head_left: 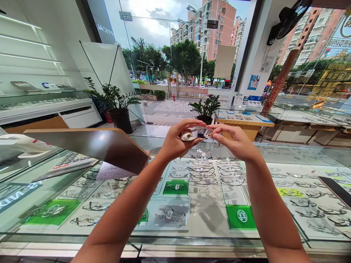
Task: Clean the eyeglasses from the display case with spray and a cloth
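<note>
A pair of eyeglasses [203,132] with thin rims is raised above the glass counter, between my two hands. My left hand [177,138] is closed on one side of it, thumb below and fingers above a lens. Tucked in that same palm is a rolled white piece [188,136], perhaps cloth or tissue. The fingertips of my right hand [233,140] pinch the eyeglasses near the middle of the frame. A second lens [217,141] hangs partly behind my right fingers. Below, rows of eyeglasses [203,170] lie inside the display case.
A brown board [95,144] leans over the counter at left, close to a calculator [68,162]. A dark flat device [336,188] lies at the right. Potted plants [119,100], another display table [244,118] and glass doors stand beyond the counter.
</note>
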Demonstrator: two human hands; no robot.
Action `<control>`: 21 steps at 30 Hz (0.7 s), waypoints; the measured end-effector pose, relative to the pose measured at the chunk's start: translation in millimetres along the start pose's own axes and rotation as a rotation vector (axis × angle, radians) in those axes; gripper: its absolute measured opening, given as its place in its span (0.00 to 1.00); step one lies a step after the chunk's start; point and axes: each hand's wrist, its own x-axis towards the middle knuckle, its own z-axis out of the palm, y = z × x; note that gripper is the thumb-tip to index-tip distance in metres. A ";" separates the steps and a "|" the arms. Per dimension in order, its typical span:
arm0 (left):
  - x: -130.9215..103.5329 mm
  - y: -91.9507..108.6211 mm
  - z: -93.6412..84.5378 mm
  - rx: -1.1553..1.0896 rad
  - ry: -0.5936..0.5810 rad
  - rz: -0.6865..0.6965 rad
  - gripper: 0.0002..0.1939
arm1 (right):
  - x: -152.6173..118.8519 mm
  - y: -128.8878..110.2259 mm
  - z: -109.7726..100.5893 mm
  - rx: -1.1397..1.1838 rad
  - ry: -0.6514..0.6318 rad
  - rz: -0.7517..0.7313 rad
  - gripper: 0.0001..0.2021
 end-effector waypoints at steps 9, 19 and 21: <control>3.9 7.5 -3.9 0.066 0.079 0.008 0.31 | 3.4 11.5 2.8 0.044 0.128 0.011 0.06; -3.9 33.1 18.2 0.157 0.092 -0.203 0.10 | 5.0 5.8 34.2 -0.120 0.395 -0.117 0.07; -4.7 31.1 22.7 0.098 0.122 -0.274 0.13 | 4.5 3.8 46.0 -0.171 0.421 -0.161 0.07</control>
